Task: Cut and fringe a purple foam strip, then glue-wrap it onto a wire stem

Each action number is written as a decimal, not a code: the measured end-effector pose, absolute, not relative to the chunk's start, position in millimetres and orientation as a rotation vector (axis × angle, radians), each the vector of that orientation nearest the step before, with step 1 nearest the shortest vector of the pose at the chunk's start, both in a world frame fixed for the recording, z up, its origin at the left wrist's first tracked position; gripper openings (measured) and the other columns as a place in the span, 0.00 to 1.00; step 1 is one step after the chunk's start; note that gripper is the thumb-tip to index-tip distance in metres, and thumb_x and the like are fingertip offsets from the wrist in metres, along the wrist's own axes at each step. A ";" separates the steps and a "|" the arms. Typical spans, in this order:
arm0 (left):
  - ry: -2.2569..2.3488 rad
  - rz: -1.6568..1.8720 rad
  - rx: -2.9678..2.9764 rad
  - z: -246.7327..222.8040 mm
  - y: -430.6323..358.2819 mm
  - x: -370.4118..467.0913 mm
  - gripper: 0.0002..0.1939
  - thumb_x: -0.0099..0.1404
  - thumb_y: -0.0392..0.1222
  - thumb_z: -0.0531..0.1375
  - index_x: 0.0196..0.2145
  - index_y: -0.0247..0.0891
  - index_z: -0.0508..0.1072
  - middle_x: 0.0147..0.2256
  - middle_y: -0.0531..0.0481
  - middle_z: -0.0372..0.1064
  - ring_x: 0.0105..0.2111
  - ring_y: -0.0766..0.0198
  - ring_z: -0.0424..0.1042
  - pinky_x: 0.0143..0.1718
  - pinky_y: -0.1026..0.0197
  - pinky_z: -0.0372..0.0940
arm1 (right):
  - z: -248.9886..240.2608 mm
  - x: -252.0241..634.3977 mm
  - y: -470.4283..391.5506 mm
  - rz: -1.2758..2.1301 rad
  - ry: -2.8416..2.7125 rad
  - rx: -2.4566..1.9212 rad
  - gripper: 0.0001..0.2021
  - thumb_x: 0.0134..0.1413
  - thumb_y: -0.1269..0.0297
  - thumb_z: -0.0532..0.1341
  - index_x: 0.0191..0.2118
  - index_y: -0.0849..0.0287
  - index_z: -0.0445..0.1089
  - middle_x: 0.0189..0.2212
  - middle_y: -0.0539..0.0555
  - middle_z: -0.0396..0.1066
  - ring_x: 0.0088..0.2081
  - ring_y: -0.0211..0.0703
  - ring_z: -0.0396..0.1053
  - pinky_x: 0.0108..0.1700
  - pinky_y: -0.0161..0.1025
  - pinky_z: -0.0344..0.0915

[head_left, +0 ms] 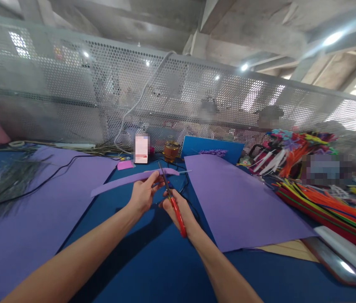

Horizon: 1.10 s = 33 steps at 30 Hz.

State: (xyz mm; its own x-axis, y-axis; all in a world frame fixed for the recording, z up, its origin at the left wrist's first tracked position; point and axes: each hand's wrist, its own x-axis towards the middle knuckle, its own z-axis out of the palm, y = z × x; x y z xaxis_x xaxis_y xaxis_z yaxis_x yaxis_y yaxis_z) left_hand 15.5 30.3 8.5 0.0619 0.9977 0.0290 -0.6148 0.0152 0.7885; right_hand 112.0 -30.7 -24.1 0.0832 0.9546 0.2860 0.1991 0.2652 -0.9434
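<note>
My left hand (144, 191) pinches a long, narrow purple paper strip (119, 182) near its right part. The strip's left end hangs out freely over the table. My right hand (178, 207) is wrapped round red-handled scissors (177, 216), whose blades point up and away. Those blades cross the strip just right of my left fingertips, and I cannot tell whether they are parted. A thin light-blue stick (186, 171) shows past the strip's right end. My two hands are close together over the blue tabletop (121, 240).
Large purple sheets (237, 202) (35, 244) lie at both sides, with dark bristly fibres (7, 185) on the left one. Behind stand a lit phone (141, 148), an amber jar (171, 150) and a blue card (228, 147). Colourful pipe cleaners (332, 206) pile at right. A perforated metal screen (171, 92) backs the table.
</note>
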 end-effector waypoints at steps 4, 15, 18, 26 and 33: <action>0.662 1.406 0.756 8.9 29.2 15.6 0.12 0.38 0.41 0.68 0.21 0.32 0.72 0.22 0.49 0.70 0.25 0.65 0.69 0.30 0.60 0.64 | -28.6 114.8 -29.1 0.782 -1.461 -1.195 0.21 0.45 0.45 0.56 0.35 0.59 0.61 0.19 0.48 0.62 0.23 0.38 0.62 0.24 0.34 0.57; 0.674 1.352 0.795 2.1 24.1 20.8 0.14 0.38 0.43 0.68 0.22 0.33 0.72 0.23 0.48 0.70 0.26 0.65 0.69 0.31 0.61 0.63 | -26.7 113.5 -31.0 0.754 -1.412 -1.265 0.17 0.49 0.48 0.54 0.30 0.60 0.63 0.17 0.46 0.58 0.17 0.32 0.54 0.18 0.31 0.53; 0.664 1.353 0.810 2.5 23.2 20.6 0.14 0.39 0.44 0.68 0.22 0.32 0.72 0.23 0.48 0.70 0.26 0.65 0.69 0.31 0.61 0.63 | -22.0 111.6 -32.9 0.703 -1.406 -1.261 0.18 0.51 0.48 0.52 0.24 0.60 0.60 0.16 0.46 0.56 0.19 0.33 0.54 0.20 0.32 0.52; 0.659 1.357 0.799 2.8 22.9 20.0 0.14 0.37 0.44 0.68 0.21 0.32 0.73 0.21 0.49 0.69 0.24 0.66 0.68 0.29 0.61 0.62 | -22.7 108.5 -32.8 0.754 -1.345 -1.259 0.21 0.51 0.45 0.50 0.21 0.58 0.56 0.14 0.46 0.53 0.17 0.32 0.50 0.17 0.32 0.48; 0.671 1.344 0.781 4.9 21.6 19.8 0.13 0.37 0.43 0.68 0.20 0.31 0.73 0.21 0.49 0.69 0.24 0.66 0.67 0.29 0.62 0.63 | -23.6 106.5 -33.0 0.849 -1.287 -1.246 0.22 0.49 0.42 0.50 0.24 0.59 0.58 0.13 0.44 0.52 0.14 0.30 0.47 0.14 0.31 0.45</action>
State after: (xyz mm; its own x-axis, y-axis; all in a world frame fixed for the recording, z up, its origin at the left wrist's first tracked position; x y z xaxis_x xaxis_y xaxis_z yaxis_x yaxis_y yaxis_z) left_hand 19.8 21.6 4.9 0.1173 0.9929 0.0174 -0.5827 0.0546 0.8108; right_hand 106.5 -33.0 -23.6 0.1533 0.9638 0.2180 0.1788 0.1899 -0.9654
